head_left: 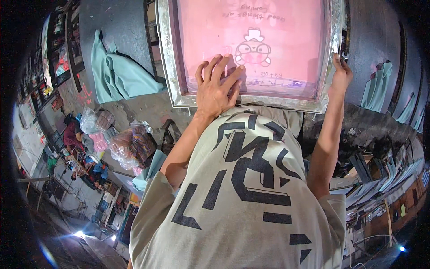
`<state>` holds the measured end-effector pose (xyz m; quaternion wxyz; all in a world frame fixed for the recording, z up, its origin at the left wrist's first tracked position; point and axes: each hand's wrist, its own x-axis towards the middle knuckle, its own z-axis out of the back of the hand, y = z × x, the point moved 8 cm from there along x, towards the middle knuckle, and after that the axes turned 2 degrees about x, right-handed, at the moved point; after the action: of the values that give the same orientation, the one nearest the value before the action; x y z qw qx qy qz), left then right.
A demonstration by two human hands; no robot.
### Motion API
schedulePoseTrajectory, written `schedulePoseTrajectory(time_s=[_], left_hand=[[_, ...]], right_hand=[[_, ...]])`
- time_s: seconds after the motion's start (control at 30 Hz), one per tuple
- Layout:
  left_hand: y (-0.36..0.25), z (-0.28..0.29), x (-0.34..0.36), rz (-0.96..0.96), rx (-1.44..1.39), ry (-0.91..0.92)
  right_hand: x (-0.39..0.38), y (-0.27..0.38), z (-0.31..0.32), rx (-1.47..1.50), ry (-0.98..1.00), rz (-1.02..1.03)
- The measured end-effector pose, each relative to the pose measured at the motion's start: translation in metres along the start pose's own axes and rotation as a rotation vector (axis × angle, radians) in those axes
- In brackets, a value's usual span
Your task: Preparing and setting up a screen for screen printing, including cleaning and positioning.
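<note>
A screen printing frame [165, 54] with a worn metal border lies before me. Its pink mesh [201, 31] carries a cartoon figure [253, 49] with glasses and a small white hat, plus some lettering. My left hand [217, 87] rests on the mesh's near left part, its fingers spread and holding nothing. At the frame's right side, my right hand [341, 74] is closed around the outer edge, with part of its fingers hidden. The frame's near edge is close to my shirt.
Left of the frame, a pale green cloth [118, 74] lies draped on a dark board [116, 18]. Another green cloth piece [378, 87] is on the dark board [369, 31] at right. Plastic-wrapped bundles [132, 145] sit on the left, and people [92, 172] are farther off.
</note>
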<state>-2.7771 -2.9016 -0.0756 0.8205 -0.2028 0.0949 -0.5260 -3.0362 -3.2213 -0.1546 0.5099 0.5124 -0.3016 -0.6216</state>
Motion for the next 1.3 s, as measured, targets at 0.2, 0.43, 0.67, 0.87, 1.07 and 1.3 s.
schedulePoseTrajectory(time_s=[0.2,0.43,0.67,0.87,1.07,1.3], left_hand=[[0.000,0.002,-0.001,0.007,-0.007,-0.030],[-0.001,0.005,-0.002,-0.013,0.006,-0.042],[-0.002,0.004,-0.004,-0.005,0.026,-0.021],[-0.003,0.004,-0.001,-0.006,0.032,0.006],[-0.003,-0.001,0.000,0.001,0.068,0.029],[-0.003,-0.001,0.000,-0.013,0.074,0.004]], right_hand=[[-0.001,0.001,0.000,0.014,-0.011,-0.016],[0.003,-0.005,0.000,-0.038,0.030,-0.092],[-0.001,0.000,0.001,0.013,-0.007,-0.110],[-0.003,0.005,-0.001,0.056,-0.006,-0.076],[0.002,0.000,0.000,0.028,0.018,-0.041],[-0.001,0.002,-0.004,-0.026,0.037,-0.076]])
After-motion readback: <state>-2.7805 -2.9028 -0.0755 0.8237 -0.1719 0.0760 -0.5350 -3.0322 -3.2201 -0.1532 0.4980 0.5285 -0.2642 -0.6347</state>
